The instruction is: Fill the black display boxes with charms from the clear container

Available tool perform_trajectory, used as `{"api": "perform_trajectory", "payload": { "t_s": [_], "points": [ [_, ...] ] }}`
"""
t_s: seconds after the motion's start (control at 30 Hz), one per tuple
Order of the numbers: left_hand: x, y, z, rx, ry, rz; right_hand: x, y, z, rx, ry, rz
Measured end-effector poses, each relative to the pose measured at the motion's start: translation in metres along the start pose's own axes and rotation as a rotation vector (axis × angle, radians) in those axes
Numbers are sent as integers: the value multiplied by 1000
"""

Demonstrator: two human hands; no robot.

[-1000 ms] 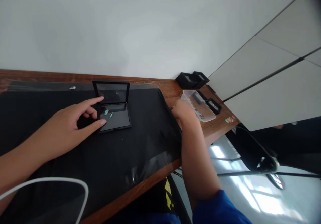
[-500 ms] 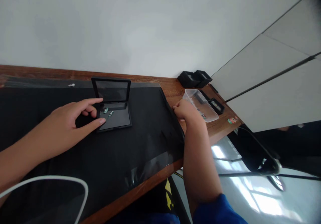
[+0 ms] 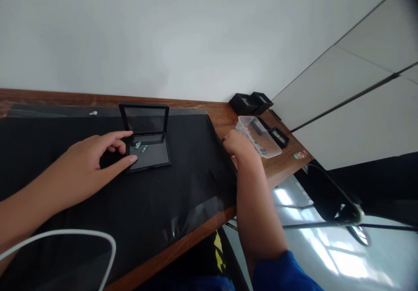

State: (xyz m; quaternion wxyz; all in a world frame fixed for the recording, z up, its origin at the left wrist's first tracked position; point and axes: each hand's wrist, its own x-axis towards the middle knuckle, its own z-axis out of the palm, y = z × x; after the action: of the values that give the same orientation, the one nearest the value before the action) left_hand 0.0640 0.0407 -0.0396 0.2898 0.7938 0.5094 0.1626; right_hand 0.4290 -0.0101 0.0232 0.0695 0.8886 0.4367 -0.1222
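A black hinged case [image 3: 153, 165] lies on the dark mat with its lid raised. Two small green circuit boards, one short piece [image 3: 137, 145] and one slim strip [image 3: 144, 149], rest at the left inside it. My left hand [image 3: 93, 162] steadies the case at its left side, index fingertip near the hinge and thumb on the front corner. Over the mat's right edge is my right hand [image 3: 237, 143], closed, just left of a clear plastic box [image 3: 272, 149] containing small parts. Its fingertips are hidden, so I cannot see what they hold.
Black boxes [image 3: 243, 104] stand at the back right against the wall. A smaller black case [image 3: 279, 137] lies beyond the clear box, with coloured bits [image 3: 299, 155] near the table's right edge. A white cable [image 3: 81, 232] loops across the lower left.
The view has shifted slightly. Both hands keep nearly the same places, the left at the open case and the right closed beside the clear box.
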Motion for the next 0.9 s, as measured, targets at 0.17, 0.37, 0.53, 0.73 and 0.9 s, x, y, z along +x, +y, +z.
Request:
{"api": "perform_trajectory", "payload": {
  "t_s": [0.17,0.37,0.53,0.73,0.9],
  "points": [
    [0,1,0,20,19,36,1,7,-3,39,-88,-39],
    [1,3,1,10,19,30,2,7,-5,-8,-76,-54],
    [0,3,0,9,15,38,-1,5,-2,-28,-18,-56],
    [-3,0,3,21,27,75,-5,2,2,-13,35,-54],
    [-3,0,4,27,42,53,-8,-4,3,-25,64,-23]
  ]
}}
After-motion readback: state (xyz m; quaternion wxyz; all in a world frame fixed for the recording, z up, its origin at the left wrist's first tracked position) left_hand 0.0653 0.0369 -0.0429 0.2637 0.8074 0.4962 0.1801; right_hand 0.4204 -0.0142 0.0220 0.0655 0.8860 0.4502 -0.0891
